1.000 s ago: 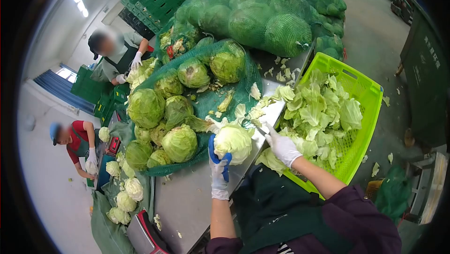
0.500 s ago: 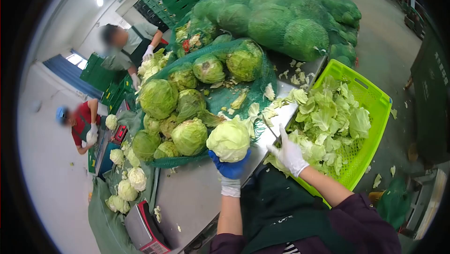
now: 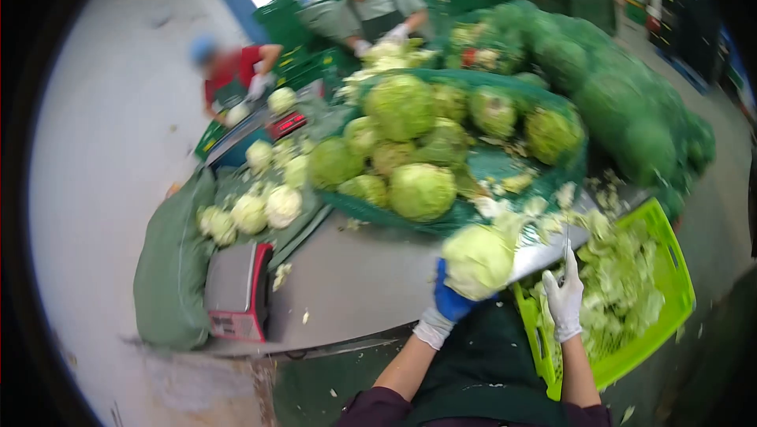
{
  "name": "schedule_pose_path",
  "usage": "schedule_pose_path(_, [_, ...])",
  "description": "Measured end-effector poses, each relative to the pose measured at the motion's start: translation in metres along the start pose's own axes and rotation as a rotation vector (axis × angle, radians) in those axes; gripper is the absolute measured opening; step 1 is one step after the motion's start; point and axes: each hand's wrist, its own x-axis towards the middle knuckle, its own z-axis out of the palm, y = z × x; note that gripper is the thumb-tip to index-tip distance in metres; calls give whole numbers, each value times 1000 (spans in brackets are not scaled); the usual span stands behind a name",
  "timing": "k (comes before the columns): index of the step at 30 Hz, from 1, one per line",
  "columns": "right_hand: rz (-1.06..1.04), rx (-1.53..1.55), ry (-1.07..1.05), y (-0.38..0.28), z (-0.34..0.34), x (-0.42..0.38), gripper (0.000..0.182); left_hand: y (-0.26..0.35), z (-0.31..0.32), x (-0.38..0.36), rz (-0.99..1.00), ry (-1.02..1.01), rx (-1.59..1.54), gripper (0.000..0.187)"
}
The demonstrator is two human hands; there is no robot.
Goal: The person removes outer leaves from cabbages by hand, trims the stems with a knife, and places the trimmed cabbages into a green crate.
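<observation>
A pale green cabbage (image 3: 477,260) with its outer leaves stripped rests in my left hand (image 3: 453,294), which wears a blue glove over a white one and cups it from below. My right hand (image 3: 563,301), in a white glove, is closed around a knife (image 3: 567,239); its thin blade points away from me, and the handle is mostly hidden in the fingers. The knife is apart from the cabbage, to its right. Loose leaves (image 3: 544,226) lie on the metal table just beyond both hands. Under my right hand stands a lime-green crate (image 3: 680,269) holding many torn leaves.
Untrimmed cabbages (image 3: 422,190) sit in an opened green net behind my left hand. Full net sacks (image 3: 623,111) are at the right. Trimmed cabbages (image 3: 250,212) lie left, near a red-edged scale (image 3: 236,277). Two co-workers (image 3: 378,13) stand across the table.
My view has swung left, so everything sits further right in it. My left hand still holds the cabbage, now tilted. The right hand has turned, with the blade pointing away from me.
</observation>
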Motion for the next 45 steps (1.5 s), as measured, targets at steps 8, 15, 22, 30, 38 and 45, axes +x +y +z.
schedule_pose_path(8, [290, 9, -358, -43, 63, 11, 21, 41, -23, -41, 204, -109, -296, 70])
schedule_pose_path(15, [380, -65, -31, 71, 26, 33, 18, 278, -45, -53, 649, 222, -90, 76])
schedule_pose_path(22, [480, -302, 29, 74, -11, 35, 30, 448, -118, -34, 843, 418, -103, 63])
schedule_pose_path(30, [204, -459, 14, 73, -14, 43, 36, 419, -84, 49, 767, 320, 564, 43])
schedule_pose_path(38, [290, -536, -667, -5, 55, 75, 43, 213, -31, 141, 335, 288, 1518, 44])
schedule_pose_path(45, [129, -419, 263, 72, -13, 64, 27, 132, 51, 50, 777, -108, 2229, 67])
